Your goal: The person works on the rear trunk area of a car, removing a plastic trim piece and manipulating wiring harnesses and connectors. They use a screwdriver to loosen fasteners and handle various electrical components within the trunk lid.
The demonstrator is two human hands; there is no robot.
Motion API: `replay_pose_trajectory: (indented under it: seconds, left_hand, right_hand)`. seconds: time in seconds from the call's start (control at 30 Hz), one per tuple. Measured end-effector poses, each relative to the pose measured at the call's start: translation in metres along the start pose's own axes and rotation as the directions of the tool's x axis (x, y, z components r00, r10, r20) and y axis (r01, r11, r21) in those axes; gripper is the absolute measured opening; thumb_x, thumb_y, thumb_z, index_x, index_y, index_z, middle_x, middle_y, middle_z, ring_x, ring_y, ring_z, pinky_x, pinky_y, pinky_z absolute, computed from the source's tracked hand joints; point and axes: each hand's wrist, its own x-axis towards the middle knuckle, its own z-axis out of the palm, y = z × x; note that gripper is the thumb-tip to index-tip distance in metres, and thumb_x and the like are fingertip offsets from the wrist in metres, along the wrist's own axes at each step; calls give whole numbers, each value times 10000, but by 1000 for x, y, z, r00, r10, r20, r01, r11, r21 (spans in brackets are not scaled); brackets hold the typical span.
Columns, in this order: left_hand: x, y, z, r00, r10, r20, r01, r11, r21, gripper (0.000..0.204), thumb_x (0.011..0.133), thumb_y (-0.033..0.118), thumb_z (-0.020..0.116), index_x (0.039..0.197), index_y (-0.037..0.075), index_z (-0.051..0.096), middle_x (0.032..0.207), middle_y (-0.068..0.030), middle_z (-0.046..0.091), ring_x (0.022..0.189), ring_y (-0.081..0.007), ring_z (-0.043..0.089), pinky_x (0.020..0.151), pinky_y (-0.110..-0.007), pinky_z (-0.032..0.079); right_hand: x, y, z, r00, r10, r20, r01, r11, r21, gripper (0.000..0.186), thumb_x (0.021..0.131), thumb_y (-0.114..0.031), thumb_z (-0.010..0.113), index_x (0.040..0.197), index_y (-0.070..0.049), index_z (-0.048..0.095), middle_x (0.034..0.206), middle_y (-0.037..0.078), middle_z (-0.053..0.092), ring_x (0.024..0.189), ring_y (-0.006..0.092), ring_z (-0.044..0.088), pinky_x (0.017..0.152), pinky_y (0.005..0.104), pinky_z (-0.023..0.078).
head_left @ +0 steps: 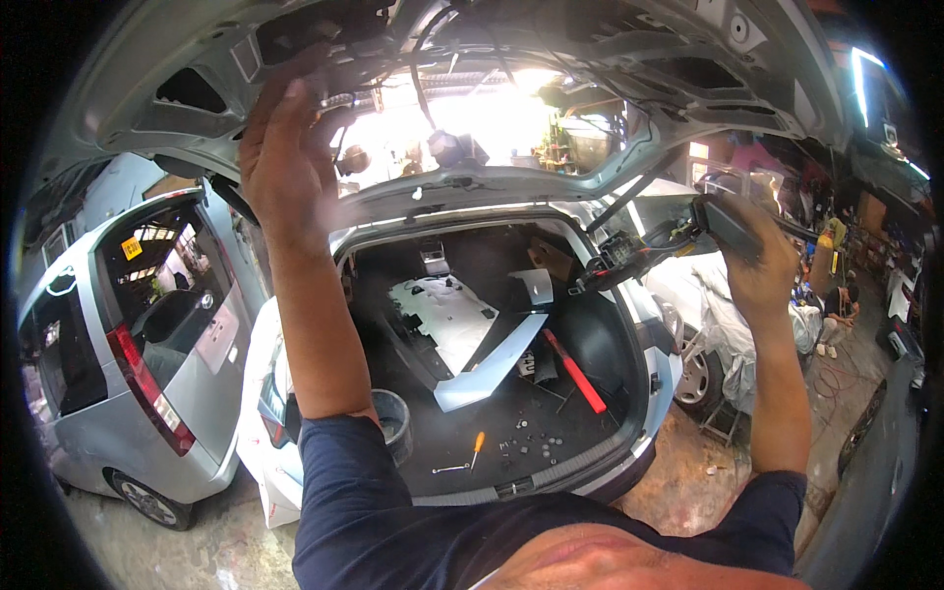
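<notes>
My left hand (285, 162) is raised to the inner side of the lifted tailgate (472, 189). Its fingers stretch upward beside the panel, partly blurred, and the tips are hard to make out against the dark metal. Out to the right, my right hand (759, 251) is closed around one end of a long black plastic part (654, 254). This part has small fittings along it and reaches leftward over the right side of the open trunk; I cannot tell its exact kind. Several wires (421, 84) hang from the tailgate.
In the trunk lie a pale blue-white trim piece (492, 369), a white crumpled sheet (447, 320), a red bar (575, 372), an orange-handled screwdriver (479, 442), a wrench (451, 469) and several small fasteners. A bucket (393, 428) is at the left. A silver car (147, 344) stands further left.
</notes>
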Motion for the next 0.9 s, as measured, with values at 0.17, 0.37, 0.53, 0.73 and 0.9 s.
replay_pose_trajectory:
  seconds: [0.17,0.37,0.53,0.73,0.9]
  left_hand:
    - [-13,5,10,999,25,41,-29,996,87,469,964,204,666,1398,47,583,1225,-159,691,1044,-215,698,729,-303,569]
    - [-45,0,21,985,-170,-8,170,984,45,672,976,260,647,1545,35,369,1275,-179,661,1048,-285,706,784,-352,577]
    - [-65,-19,32,869,-439,229,473,872,-123,538,971,409,656,1356,40,580,1237,-142,682,1109,-282,672,806,-370,522]
    - [-55,-32,53,879,-395,266,444,881,-161,296,962,186,627,1182,-7,672,1034,-123,719,882,-235,678,789,-337,514]
    - [-48,-38,86,877,-356,322,384,923,-24,424,902,280,673,1196,-24,662,1063,-105,683,969,-210,637,833,-319,495]
  right_hand:
    - [-1,-4,0,1000,3,-5,-3,1000,-9,426,824,-67,787,1241,-45,701,1118,179,745,1016,340,739,885,382,567]
    - [-5,-5,-10,1000,23,11,-22,998,-51,451,797,-59,802,1238,-56,705,1120,173,746,1021,343,738,881,383,570]
    - [-3,0,-8,1000,12,1,-12,998,-68,448,791,-55,799,1230,-62,707,1139,164,748,1025,337,739,880,385,574]
    - [-5,-1,-10,996,83,-37,-85,995,-57,398,811,-101,815,1195,-67,714,1094,166,757,970,338,749,848,388,582]
    - [8,3,-3,990,63,-125,-74,993,-88,364,826,-245,852,1135,-92,734,967,140,764,844,326,749,741,395,573]
